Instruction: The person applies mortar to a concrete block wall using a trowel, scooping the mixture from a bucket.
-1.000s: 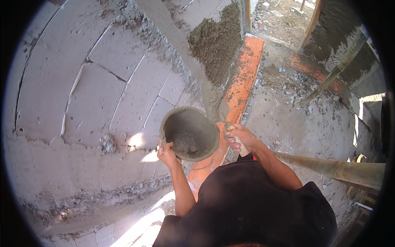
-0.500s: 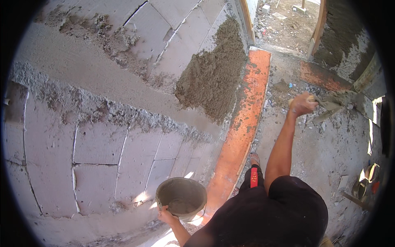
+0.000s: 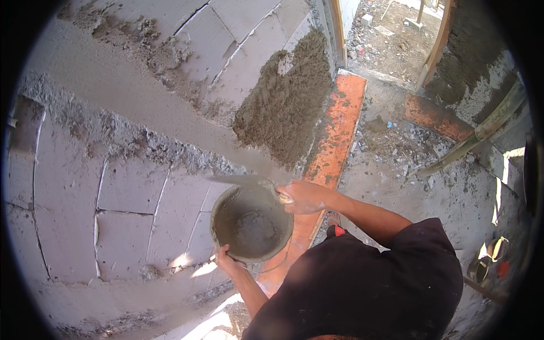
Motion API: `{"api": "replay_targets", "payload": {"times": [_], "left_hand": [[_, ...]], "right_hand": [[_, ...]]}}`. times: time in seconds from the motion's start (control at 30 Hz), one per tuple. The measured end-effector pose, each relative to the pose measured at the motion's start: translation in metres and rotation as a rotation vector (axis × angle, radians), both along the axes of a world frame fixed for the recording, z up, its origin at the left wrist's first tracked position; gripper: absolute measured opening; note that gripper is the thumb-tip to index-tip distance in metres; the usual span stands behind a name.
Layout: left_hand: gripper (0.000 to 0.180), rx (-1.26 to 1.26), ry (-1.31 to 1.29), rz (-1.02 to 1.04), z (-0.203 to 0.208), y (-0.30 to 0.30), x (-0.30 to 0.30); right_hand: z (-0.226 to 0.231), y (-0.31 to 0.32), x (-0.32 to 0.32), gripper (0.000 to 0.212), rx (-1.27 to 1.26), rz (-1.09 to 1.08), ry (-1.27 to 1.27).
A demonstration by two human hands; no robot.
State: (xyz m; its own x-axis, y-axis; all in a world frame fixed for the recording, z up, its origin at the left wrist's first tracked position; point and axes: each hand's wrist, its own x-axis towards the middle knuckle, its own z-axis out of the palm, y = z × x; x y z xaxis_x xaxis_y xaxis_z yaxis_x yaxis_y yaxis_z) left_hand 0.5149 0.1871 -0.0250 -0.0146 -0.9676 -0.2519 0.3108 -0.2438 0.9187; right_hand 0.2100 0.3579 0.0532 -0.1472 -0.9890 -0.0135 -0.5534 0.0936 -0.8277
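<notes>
A round grey bucket (image 3: 224, 229) hangs below me, near the block wall, its mouth facing up. Grey mortar (image 3: 253, 228) lies in its bottom. My left hand (image 3: 229, 262) is closed on the bucket's near left rim. At the far right rim, my right hand (image 3: 303, 197) is wrapped round the handle of a trowel. The trowel's blade (image 3: 229, 179), smeared by motion, reaches left across the far rim. Beyond the bucket, a dark patch of wet mortar (image 3: 283, 105) clings to the wall, with a small pale bare spot near its top.
The block wall (image 3: 130, 187) fills the left side, crossed by a smoother mortar band (image 3: 136, 96). An orange, mortar-spattered board (image 3: 334, 136) runs along its foot. A bamboo pole (image 3: 481, 133) slants at right, near rubble (image 3: 391, 141). A doorway (image 3: 391, 34) stands at the far end.
My right hand has swung with the trowel from far right to the bucket's rim. The bucket has risen slightly, its mouth turned more toward me. A pale spot now shows in the wet mortar.
</notes>
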Motion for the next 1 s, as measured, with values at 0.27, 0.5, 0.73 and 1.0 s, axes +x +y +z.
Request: {"api": "replay_targets", "payload": {"times": [0.27, 0.5, 0.73, 1.0], "left_hand": [[0.058, -0.454, -0.210, -0.725, 0.081, 0.010, -0.056], [0.042, -0.359, -0.088, -0.704, 0.116, -0.012, 0.000], [0.033, -0.451, -0.101, -0.665, 0.105, 0.008, 0.022], [0.013, -0.665, -0.256, -0.589, 0.122, 0.046, 0.026]], "right_hand": [[-0.014, -0.002, 0.092, 0.034, 0.251, 0.006, 0.550], [0.043, 0.010, 0.126, 0.044, 0.326, 0.304, 0.932], [0.011, 0.037, 0.153, 0.020, 0.236, 0.213, 1.012], [0.008, 0.041, 0.176, 0.011, 0.301, 0.164, 0.797]]}}
